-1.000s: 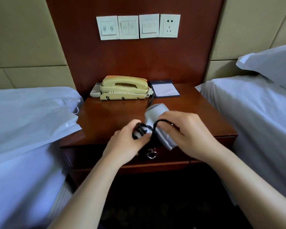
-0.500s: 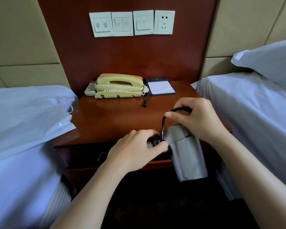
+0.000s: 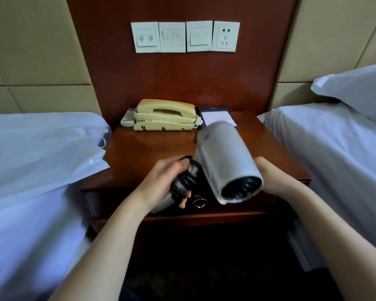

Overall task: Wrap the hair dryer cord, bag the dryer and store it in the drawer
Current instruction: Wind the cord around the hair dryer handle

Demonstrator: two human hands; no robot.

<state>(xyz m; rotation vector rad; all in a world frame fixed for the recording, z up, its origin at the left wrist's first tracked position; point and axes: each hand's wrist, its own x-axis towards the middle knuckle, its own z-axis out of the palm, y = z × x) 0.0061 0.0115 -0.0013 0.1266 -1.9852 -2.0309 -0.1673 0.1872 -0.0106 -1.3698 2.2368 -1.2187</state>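
I hold the grey hair dryer [image 3: 224, 159] above the front edge of the nightstand [image 3: 143, 153], its dark barrel mouth tilted toward me and to the right. My left hand [image 3: 163, 183] grips the handle, around which the black cord [image 3: 186, 177] is wound in several loops. My right hand [image 3: 269, 177] holds the barrel from the right side, its fingers hidden behind the dryer. A white plastic bag [image 3: 41, 153] lies flat on the left bed. Below the hands, the drawer [image 3: 117, 200] is closed, and its metal ring pull [image 3: 200, 202] shows.
A yellow telephone [image 3: 165, 115], a remote [image 3: 128, 120] and a notepad [image 3: 217, 117] sit at the back of the nightstand. Switch plates and a wall socket [image 3: 225, 36] are on the wood panel above. Beds with white sheets flank the nightstand; a pillow [image 3: 356, 88] lies on the right one.
The dryer has swung up so its barrel now points toward me instead of hanging down. My right hand let go of the cord end and moved to the barrel's right side. The cord is now fully wound.
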